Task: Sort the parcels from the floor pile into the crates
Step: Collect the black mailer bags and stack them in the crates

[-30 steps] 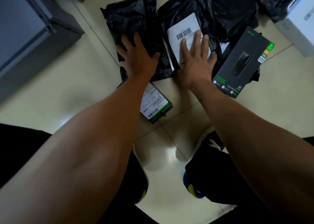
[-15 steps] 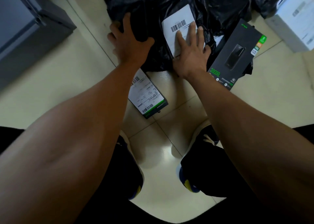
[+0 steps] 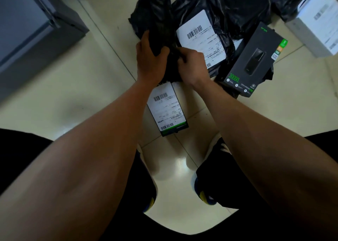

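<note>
On the pale tiled floor (image 3: 76, 87), right at the middle of the far pile, sits the narrow black plastic parcel (image 3: 155, 19), and both hands are on its near end! The left hand (image 3: 150, 61) has its thumb and fingers wrapped around the crumpled bag, clamping it from the left. The right hand (image 3: 192, 63) comes in from the right, fingers curled into the same black plastic, pinching it tight, and the two hands almost touch. The parcel runs away from them toward the far edge of the view, its far part lying on the floor.

Just to the right of it lies a bigger black bag parcel (image 3: 228, 8) with a white shipping label (image 3: 201, 38) facing up, barcode showing; the right hand covers that label's near corner. Further right, a dark power bank box (image 3: 256, 61) with green print rests tilted against the black bags. At the far right edge stands a white carton (image 3: 318, 23).

Near the wrists, a flat dark box with a white label (image 3: 167, 109) lies on the tiles, its far end tucked under the gripped parcel. Over at the far left sits a grey crate (image 3: 31, 28), well apart from the pile. Down near the bottom, two shoes (image 3: 204, 195) with yellow toes stand on the floor.
</note>
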Motion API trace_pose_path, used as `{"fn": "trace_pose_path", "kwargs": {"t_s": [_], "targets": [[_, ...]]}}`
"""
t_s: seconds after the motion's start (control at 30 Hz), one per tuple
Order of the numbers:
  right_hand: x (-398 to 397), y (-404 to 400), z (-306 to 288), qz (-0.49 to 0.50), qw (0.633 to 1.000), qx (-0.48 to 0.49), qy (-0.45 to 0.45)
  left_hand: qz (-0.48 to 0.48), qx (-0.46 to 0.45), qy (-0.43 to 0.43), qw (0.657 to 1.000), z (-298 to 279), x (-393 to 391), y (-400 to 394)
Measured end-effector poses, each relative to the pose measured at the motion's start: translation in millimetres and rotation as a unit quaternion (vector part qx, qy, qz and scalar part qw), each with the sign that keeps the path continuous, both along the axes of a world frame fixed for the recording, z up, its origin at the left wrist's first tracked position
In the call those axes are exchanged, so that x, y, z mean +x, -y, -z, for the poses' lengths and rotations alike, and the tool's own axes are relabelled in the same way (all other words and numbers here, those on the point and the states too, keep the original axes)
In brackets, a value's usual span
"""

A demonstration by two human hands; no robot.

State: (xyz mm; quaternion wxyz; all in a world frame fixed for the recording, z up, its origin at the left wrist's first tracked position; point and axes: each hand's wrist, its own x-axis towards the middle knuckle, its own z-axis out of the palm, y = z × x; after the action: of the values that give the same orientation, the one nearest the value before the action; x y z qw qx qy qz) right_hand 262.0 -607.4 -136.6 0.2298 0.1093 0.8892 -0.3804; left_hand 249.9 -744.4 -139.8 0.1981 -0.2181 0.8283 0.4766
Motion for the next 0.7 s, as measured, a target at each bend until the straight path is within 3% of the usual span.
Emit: {"fn": "trace_pose_path", "kwargs": {"t_s": [0.2,0.4,0.7], "targets": [[3.0,15.5,-11.3,0.014,0.996,-0.084,-0.017,-0.074,0.073,0.018,0.994,-1.7,-5.7,12.4],[2.6,36.1,-10.5,-0.026,0.994,-0.103,-0.032,-0.077,0.036,0.007,0.996,-3.0,-10.2,32.8],[9.5,52.0,2.7,-0.039,0.996,-0.079,-0.002,-0.088,-0.138,-0.069,0.984,2.0,-11.5,65.5]]}}
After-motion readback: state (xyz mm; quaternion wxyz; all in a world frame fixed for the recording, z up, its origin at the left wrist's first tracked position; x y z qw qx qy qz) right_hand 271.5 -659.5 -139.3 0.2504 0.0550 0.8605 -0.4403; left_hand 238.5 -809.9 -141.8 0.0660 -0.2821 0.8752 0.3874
